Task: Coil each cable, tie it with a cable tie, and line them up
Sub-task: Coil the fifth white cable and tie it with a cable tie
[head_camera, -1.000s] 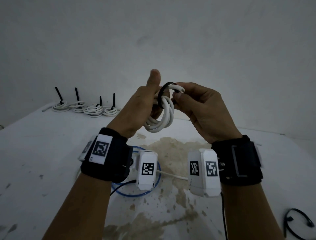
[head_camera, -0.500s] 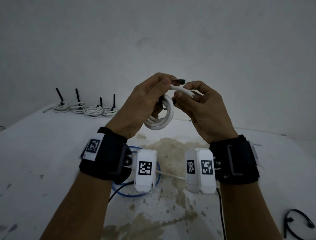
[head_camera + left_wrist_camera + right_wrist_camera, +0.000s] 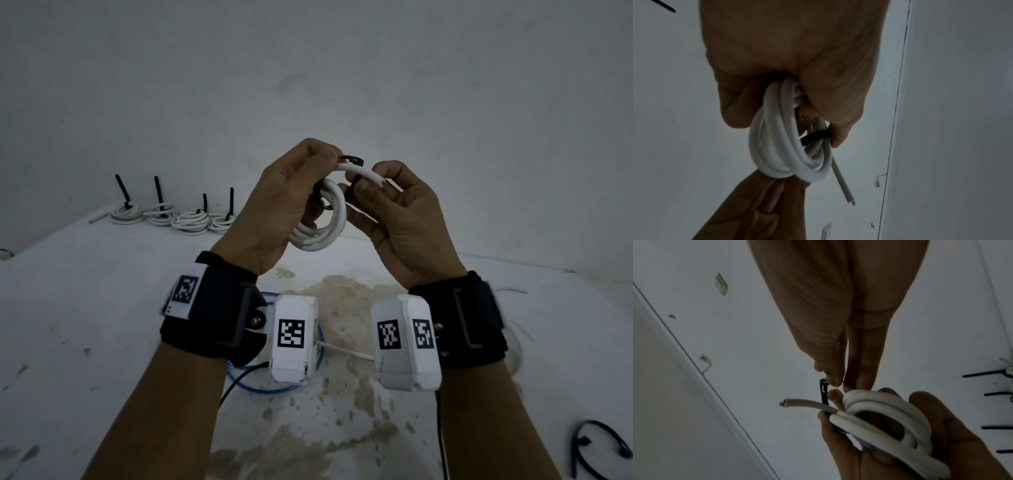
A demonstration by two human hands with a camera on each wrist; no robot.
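White coiled cable [image 3: 320,219] sits clamped in the left hand [image 3: 277,205] so the right hand [image 3: 394,212] can pinch and thread the black cable tie [image 3: 823,392].

No readable words, brands or numbers appear; the only signs are black-and-white square marker codes on the white wrist camera housings [image 3: 294,337] and on the left wristband [image 3: 185,291].

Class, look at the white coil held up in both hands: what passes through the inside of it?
A black cable tie runs through the coil, and left hand fingers curl inside it. Both tie ends are hidden between the fingertips of both hands, so whether it is threaded cannot be seen.
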